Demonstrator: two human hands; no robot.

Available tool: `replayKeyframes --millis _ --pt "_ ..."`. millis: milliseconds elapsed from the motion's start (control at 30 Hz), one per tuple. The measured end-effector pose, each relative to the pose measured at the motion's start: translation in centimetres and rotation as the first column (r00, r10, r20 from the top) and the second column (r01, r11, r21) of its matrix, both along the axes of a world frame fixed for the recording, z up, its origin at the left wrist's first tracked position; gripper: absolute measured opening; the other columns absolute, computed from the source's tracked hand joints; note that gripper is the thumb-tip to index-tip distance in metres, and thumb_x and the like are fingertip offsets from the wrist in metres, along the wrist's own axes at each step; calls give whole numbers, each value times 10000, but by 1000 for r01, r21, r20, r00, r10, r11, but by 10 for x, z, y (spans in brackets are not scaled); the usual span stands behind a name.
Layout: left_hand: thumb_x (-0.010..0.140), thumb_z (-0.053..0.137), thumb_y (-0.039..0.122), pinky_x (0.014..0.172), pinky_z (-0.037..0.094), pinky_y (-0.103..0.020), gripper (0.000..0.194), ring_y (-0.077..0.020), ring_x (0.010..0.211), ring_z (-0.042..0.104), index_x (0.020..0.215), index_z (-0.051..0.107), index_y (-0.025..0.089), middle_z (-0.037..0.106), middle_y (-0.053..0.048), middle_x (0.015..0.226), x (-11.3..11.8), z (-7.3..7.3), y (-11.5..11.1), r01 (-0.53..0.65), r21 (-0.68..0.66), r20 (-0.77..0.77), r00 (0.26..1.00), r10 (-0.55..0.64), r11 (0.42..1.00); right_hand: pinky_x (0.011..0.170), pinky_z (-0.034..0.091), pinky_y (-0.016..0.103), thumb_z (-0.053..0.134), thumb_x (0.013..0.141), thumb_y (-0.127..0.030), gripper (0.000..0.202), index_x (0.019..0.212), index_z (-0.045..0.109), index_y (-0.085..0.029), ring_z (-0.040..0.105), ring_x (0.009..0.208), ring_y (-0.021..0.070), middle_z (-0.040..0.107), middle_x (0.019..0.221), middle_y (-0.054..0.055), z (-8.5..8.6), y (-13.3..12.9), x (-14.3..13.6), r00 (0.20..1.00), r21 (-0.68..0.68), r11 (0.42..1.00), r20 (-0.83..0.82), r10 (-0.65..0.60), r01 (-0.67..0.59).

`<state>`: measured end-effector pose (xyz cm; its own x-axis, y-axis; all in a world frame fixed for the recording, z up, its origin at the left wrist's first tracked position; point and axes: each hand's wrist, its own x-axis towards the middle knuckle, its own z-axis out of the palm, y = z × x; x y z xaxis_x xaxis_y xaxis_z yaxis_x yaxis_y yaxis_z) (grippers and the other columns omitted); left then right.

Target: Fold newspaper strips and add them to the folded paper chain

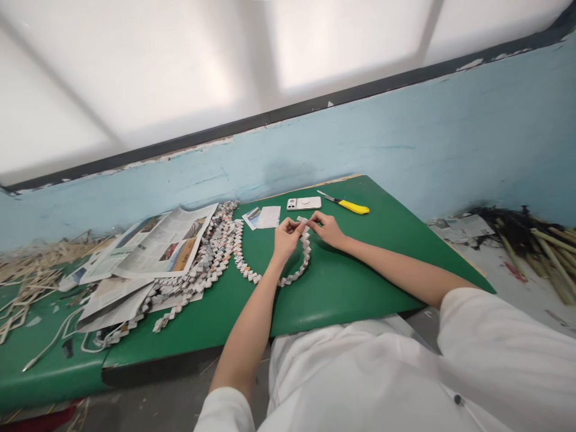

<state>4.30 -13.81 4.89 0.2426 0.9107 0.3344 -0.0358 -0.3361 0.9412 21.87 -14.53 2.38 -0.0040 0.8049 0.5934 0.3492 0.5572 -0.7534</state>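
A zigzag chain of folded newspaper curves across the green table, and its near end rises to my fingers. My left hand pinches this chain close to its end. On the other side of the end, my right hand has its thumb and forefinger closed on the same tip. Whether a separate paper strip is between the fingers is too small to tell. Just beyond my hands lie small paper pieces, a white phone and a yellow-handled utility knife.
Left of the chain, newspaper sheets lie over a heap of folded paper chains. A white cable and thin pale strips are farther left. Bamboo poles lie on the floor at right. A blue wall stands behind the table.
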Motion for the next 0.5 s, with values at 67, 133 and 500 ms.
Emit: replayKeyframes --millis 67,133,500 --pt "721 829 576 587 483 -259 480 -115 619 591 730 539 193 658 -16 725 0 -2 2 -1 -32 14 1000 1 999 733 530 328 646 938 -586 375 899 627 -213 632 739 192 678 786 29 0 1 -1 998 6 1000 -57 26 -25" --pt "709 837 572 594 489 -258 485 -118 629 601 738 538 191 665 -18 734 0 -3 3 3 -68 28 1000 -2 998 826 564 357 650 949 -547 346 1057 652 -219 681 864 214 718 957 60 0 2 -2 992 25 996 -89 90 -88" --pt "685 858 541 551 434 -231 477 -98 571 551 743 549 183 639 1 672 -2 -6 6 30 -161 51 998 -22 986 880 577 376 650 968 -449 277 1096 735 -219 706 941 229 744 1035 72 2 0 -3 990 34 992 -69 125 -123"
